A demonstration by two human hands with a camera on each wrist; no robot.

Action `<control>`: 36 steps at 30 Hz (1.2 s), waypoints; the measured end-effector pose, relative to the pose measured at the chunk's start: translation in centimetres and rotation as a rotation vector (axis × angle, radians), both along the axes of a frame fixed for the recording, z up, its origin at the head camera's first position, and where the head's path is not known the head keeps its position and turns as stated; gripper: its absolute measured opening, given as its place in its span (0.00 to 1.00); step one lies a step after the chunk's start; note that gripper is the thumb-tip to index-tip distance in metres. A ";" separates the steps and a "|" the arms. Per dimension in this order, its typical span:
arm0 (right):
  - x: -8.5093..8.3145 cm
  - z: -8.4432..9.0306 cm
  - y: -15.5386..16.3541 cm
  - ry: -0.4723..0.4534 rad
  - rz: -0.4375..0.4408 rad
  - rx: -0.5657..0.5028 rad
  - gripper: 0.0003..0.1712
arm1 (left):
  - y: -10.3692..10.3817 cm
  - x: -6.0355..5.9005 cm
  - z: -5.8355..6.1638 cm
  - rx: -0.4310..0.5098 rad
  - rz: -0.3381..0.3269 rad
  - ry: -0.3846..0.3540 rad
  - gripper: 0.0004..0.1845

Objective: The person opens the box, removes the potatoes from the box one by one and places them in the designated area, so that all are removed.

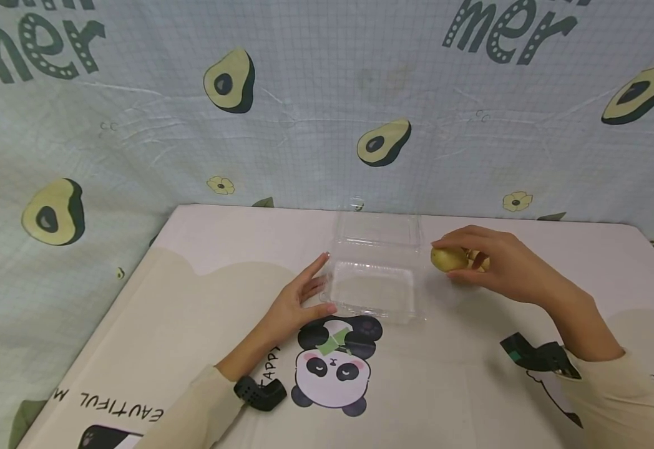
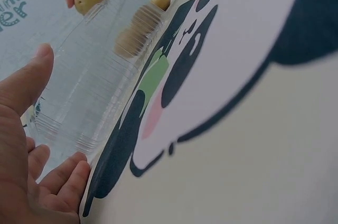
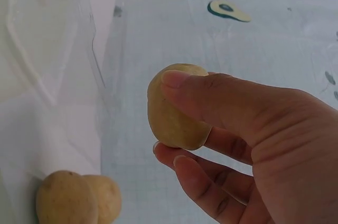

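Observation:
A clear plastic clamshell box point(image 1: 370, 288) lies opened on the table, its lid point(image 1: 380, 231) folded back toward the wall. My left hand point(image 1: 296, 305) rests at the box's left side, thumb near the front corner and fingers spread along the edge. Right of the box, my right hand point(image 1: 495, 262) pinches a potato point(image 3: 177, 110) between thumb and fingers, raised above the table. More potatoes point(image 3: 66, 197) sit below that hand; in the head view it largely hides them. Through the clear wall, the left wrist view shows some of these potatoes point(image 2: 131, 43).
The pale tablecloth has a printed panda point(image 1: 332, 374) in front of the box. Behind the table hangs a cloth point(image 1: 304, 143) with avocado prints. Black wrist cameras point(image 1: 259, 393) are strapped to both wrists.

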State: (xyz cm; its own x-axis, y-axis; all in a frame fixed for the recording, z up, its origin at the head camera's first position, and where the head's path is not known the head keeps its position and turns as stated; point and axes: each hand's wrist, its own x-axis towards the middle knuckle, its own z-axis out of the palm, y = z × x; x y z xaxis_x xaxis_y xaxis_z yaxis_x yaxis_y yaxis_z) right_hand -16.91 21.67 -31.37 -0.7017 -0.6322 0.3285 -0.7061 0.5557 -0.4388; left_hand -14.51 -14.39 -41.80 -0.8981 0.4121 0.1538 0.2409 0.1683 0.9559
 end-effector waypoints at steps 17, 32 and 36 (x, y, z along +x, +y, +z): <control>0.7 -0.5 3.0 0.074 -0.067 0.033 0.33 | 0.4 1.3 3.0 0.008 -0.016 -0.014 0.46; 1.5 -0.9 5.5 0.081 -0.163 0.026 0.35 | 0.4 1.3 3.0 -0.002 -0.014 -0.011 0.46; 1.6 -1.4 6.3 0.093 -0.181 0.026 0.37 | 0.5 1.3 3.1 -0.002 -0.017 -0.008 0.46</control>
